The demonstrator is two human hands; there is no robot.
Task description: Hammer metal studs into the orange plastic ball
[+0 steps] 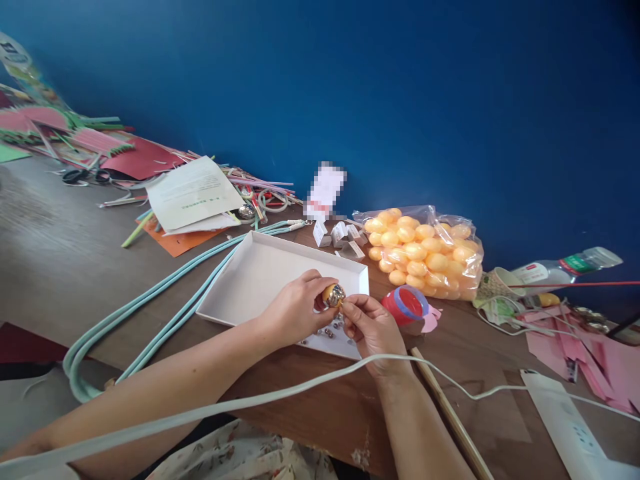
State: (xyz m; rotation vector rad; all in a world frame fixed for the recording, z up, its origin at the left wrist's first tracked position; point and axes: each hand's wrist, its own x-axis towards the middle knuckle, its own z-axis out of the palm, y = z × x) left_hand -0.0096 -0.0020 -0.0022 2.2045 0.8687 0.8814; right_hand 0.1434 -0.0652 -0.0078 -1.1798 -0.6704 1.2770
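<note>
My left hand is closed round a small orange ball with a shiny metal piece on it, held just above a white tray. My right hand pinches at the same ball from the right side. Several small silver beads lie in the tray under my hands. A clear bag of orange balls sits behind the tray on the right.
Pale green cords loop over the brown table on the left. A white cable crosses my forearms. Papers, straws and scissors lie at back left. Red tape roll, pink paper scraps and a wooden stick lie right.
</note>
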